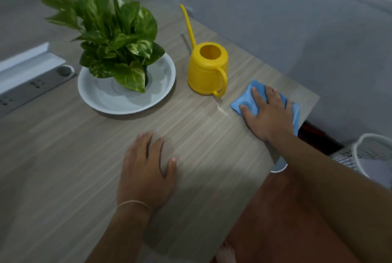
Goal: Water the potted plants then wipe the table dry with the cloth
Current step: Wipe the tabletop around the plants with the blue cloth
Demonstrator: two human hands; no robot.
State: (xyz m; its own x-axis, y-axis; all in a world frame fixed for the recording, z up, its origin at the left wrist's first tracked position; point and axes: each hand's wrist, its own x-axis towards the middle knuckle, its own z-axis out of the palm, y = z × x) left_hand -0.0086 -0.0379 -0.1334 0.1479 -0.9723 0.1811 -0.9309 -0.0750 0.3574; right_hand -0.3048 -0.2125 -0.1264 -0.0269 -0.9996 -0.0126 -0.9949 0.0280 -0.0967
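Blue crumpled cloth lies under flat right hand.

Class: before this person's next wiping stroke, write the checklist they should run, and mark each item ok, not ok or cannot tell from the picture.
1. Right hand flat on cloth: ok.
2. Watering can upright, set down: ok.
3. Table dry by the can: not ok, wet streak beside the cloth.
4. Left hand on the table, holding nothing: ok.
5. Plant watered: cannot tell.
6. Dish clear of the wiping path: ok.
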